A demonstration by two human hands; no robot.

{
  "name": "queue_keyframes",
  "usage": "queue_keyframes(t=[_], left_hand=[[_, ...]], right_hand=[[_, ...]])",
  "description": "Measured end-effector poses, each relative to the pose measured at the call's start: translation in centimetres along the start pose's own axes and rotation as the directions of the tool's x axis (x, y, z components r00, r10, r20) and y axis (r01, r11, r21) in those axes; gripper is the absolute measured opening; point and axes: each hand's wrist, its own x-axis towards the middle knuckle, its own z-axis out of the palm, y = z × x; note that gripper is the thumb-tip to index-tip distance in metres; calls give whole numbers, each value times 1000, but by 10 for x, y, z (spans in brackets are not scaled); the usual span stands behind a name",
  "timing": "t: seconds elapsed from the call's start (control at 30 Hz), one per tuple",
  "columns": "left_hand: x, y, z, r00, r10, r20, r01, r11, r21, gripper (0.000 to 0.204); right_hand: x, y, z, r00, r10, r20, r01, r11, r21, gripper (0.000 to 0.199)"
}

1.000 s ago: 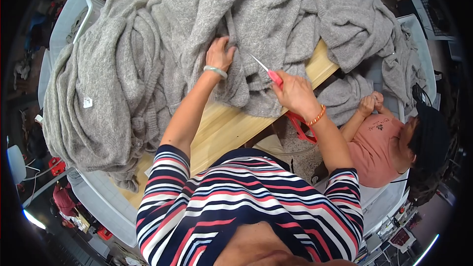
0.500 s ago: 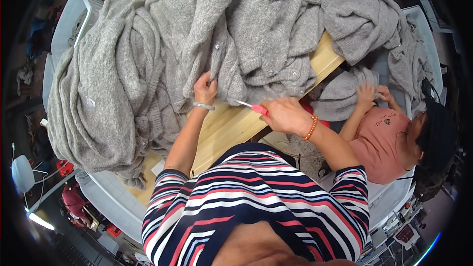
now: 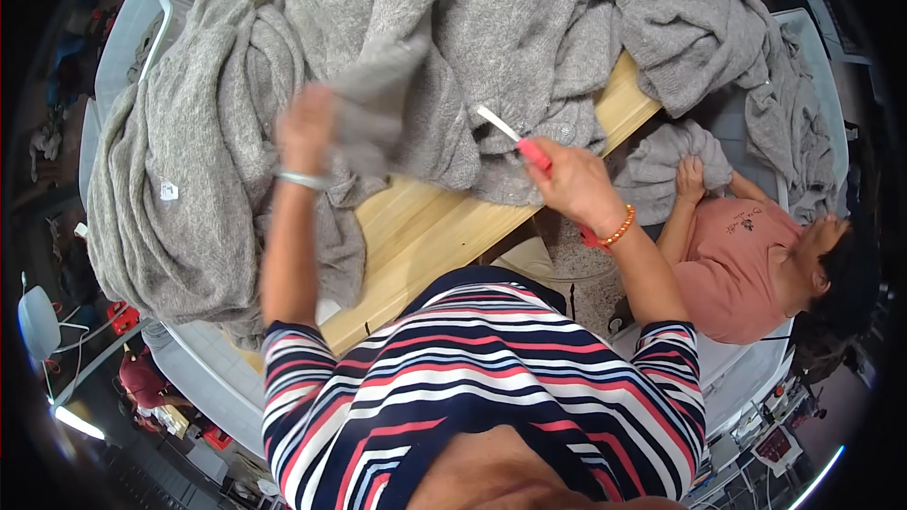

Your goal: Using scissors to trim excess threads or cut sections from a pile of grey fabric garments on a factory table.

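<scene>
Far left: a big heap of grey knit fabric (image 3: 170, 189) spills over the table's left edge, hanging well left of the raised left hand, a small white tag showing on it.
Left arm: striped sleeve low, bare forearm rising steeply up the picture, a pale bangle at the wrist.
Left hand (image 3: 304, 127): lifted and motion-blurred, fingers curled closed on a fold of the grey knit piece (image 3: 373, 109); the cloth fans out to the right of the grip and is raised off the pile.
Wooden table (image 3: 425, 227): a bare pale strip runs diagonally just below both hands, between them and the striped shirt.
Middle: more grey knit lies bunched on the table between the two hands, just under the tool's tip.
Thread snips (image 3: 515, 137): red handle inside the right hand's grip, pale blade poking up and left from the fist, its tip over the grey knit; whether it touches the cloth I cannot tell.
Right hand (image 3: 576, 184): fist closed tight round the red handle, knuckles up, wrist bent inward, an orange bead bracelet at the wrist, forearm running down-right to the sleeve.
Right of the grip: another person (image 3: 746, 264) in a pink shirt sits low beside the table, both hands gripping a separate grey garment (image 3: 661, 165).
</scene>
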Motion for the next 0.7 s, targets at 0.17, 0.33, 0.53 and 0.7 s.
queue_keyframes(t=[0.17, 0.33, 0.53, 0.7], left_hand=[[122, -14, -237, 673, 200, -712, 11, 960, 280, 25], [64, 36, -111, 678, 711, -184, -339, 525, 780, 34], [-103, 20, 49, 445, 150, 883, -847, 391, 361, 75], [-56, -11, 47, 515, 93, 852, -837, 272, 476, 53]], right_hand=[[-3, 22, -18, 988, 34, -149, -30, 999, 28, 27], [-5, 32, -9, 975, 216, -53, -215, 976, 14, 32], [0, 29, -7, 991, 132, -29, -132, 991, 8, 32], [0, 27, -6, 991, 91, -95, -92, 996, -2, 29]])
